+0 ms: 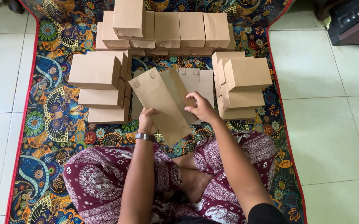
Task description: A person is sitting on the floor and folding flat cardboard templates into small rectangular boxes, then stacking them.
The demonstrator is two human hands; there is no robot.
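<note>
I sit cross-legged on a patterned mat [51, 120]. Both hands hold a flat, unfolded brown cardboard box blank [163, 103], tilted with its tabbed end up and to the left. My left hand [147, 120], with a wristwatch, grips its lower left edge from beneath. My right hand [201, 107] presses its fingers on the blank's right side. Under the blank lies a flat pile of more blanks [198, 81].
Stacks of folded brown boxes surround the blanks: a left stack [98, 83], a right stack [241, 85] and a back row [175, 29]. White tiled floor [333, 124] lies on both sides of the mat. A dark object [354, 20] stands at the top right.
</note>
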